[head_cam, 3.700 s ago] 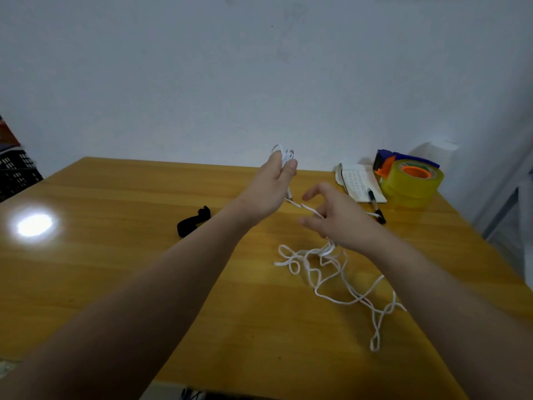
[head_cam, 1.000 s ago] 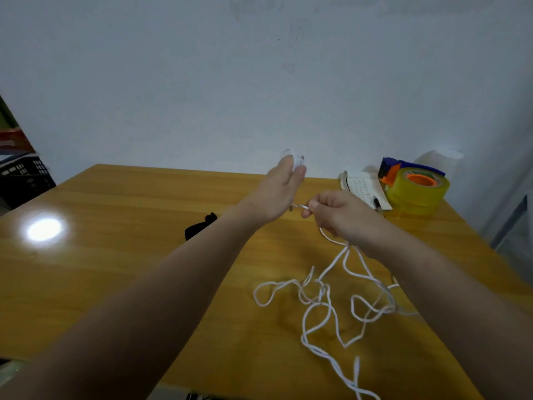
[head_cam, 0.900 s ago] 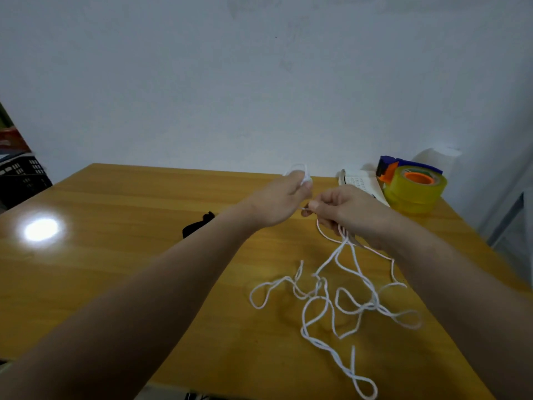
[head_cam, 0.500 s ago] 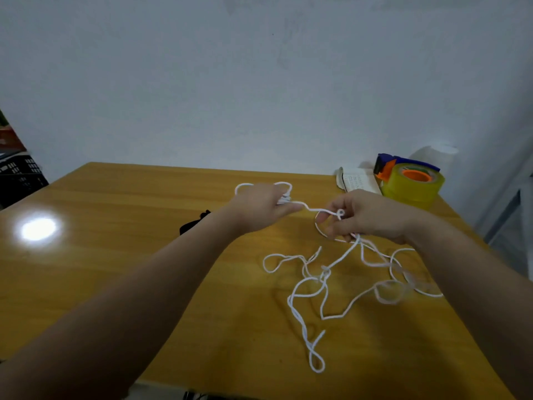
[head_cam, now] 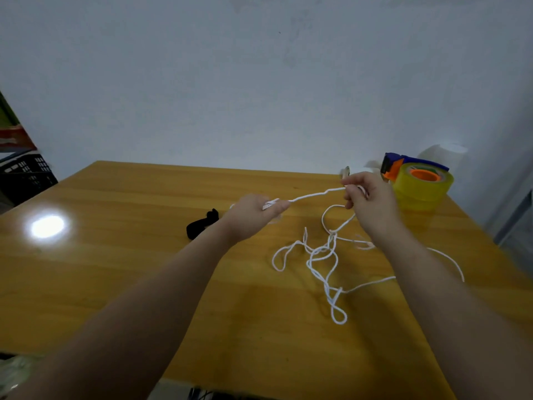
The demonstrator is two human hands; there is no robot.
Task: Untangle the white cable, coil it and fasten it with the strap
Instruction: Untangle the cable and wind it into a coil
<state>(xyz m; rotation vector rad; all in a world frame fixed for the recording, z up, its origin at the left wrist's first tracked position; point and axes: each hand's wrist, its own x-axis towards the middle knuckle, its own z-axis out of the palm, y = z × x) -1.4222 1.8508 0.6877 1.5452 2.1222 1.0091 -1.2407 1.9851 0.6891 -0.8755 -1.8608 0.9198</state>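
The white cable (head_cam: 323, 255) lies in loose tangled loops on the wooden table (head_cam: 115, 269), right of centre. My left hand (head_cam: 253, 215) is closed around a small bundle of the cable's turns. A straight stretch of cable runs from it up to my right hand (head_cam: 366, 203), which pinches the cable between thumb and fingers. The rest of the cable hangs from my right hand down into the tangle. The black strap (head_cam: 202, 223) lies on the table just left of my left hand, untouched.
A yellow tape roll in a blue and orange dispenser (head_cam: 418, 183) stands at the back right, close behind my right hand. A black crate (head_cam: 26, 174) sits beyond the table's left edge. The wall rises behind the table.
My hands have pulled apart, the right one moving right and back, so the cable between them is drawn out longer and straighter. The loose loops on the table have shifted.
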